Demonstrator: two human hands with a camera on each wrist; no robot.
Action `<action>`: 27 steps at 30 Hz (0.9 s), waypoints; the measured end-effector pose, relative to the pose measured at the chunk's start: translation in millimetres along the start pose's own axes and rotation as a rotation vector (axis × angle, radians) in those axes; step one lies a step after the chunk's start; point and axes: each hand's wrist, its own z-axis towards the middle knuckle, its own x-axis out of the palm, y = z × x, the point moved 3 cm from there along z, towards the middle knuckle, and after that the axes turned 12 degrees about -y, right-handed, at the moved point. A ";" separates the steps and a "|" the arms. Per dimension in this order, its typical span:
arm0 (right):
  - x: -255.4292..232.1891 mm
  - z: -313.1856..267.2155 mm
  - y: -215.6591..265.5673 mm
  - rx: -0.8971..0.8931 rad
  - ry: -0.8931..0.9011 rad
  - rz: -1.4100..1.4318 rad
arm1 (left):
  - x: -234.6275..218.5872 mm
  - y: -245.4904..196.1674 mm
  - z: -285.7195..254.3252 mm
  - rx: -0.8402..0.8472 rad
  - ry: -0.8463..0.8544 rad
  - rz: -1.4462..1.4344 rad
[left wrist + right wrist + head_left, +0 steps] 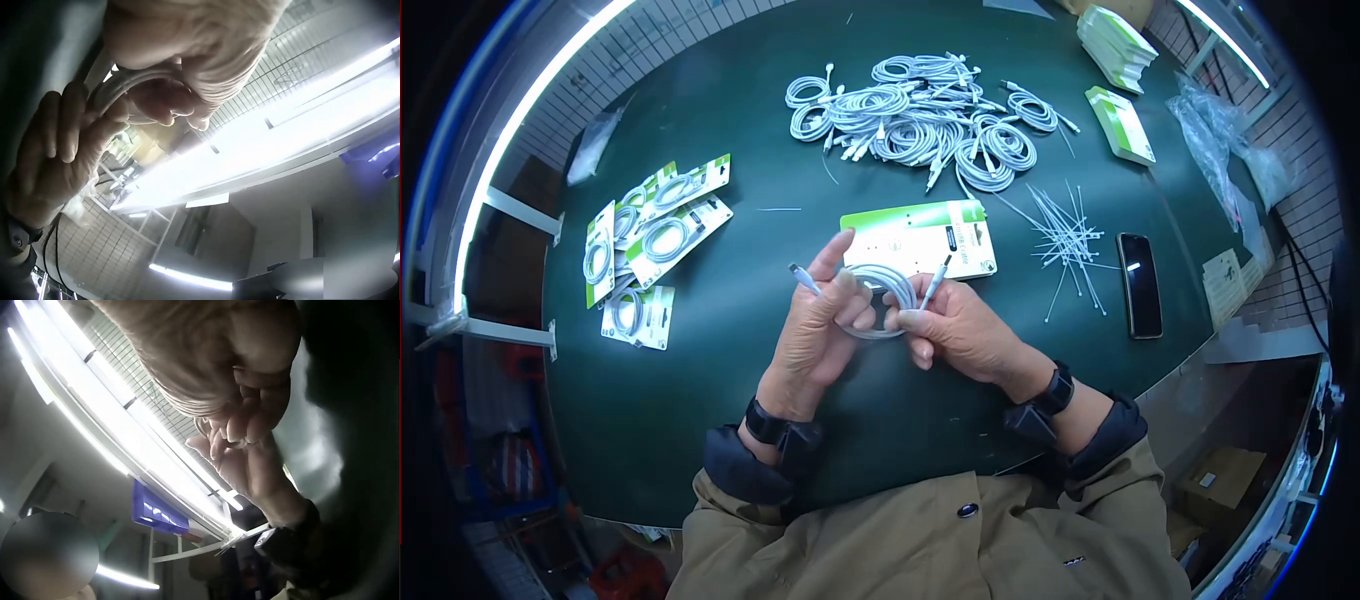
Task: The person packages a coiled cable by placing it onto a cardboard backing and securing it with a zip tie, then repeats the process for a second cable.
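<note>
Both hands hold one coiled white cable above the green table in the head view. The left hand pinches the coil's left side, its index finger pointing up, and one connector sticks out beside it. On the coil's right side the right hand grips with thumb and fingers, the other connector pointing up from it. A green and white card package lies just beyond the coil. In the left wrist view the coil runs between the hands; fingers mostly cover it in the right wrist view.
Coiled cables are heaped at the back. Carded cables lie at the left. White ties and a phone lie at the right, with card packs and plastic bags farther back.
</note>
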 end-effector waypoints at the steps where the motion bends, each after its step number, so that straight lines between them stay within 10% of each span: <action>1: 7.1 -3.3 -0.4 -0.031 -0.002 -0.048 | 3.2 -0.7 -2.5 0.023 0.009 0.022; 13: -1.2 -3.3 -4.1 -0.134 0.069 -0.180 | 1.0 -6.4 -4.9 -0.006 0.019 0.220; 18: -14.1 0.8 0.6 0.079 0.080 0.113 | 3.5 -3.5 -18.7 0.082 -0.062 0.505; 23: -6.0 -2.9 -1.9 -0.186 -0.201 -0.033 | 12.0 4.2 -17.7 0.194 -0.128 0.576; 27: -7.3 -4.2 1.5 -0.152 -0.074 -0.117 | 14.5 7.4 -16.9 0.212 -0.126 0.700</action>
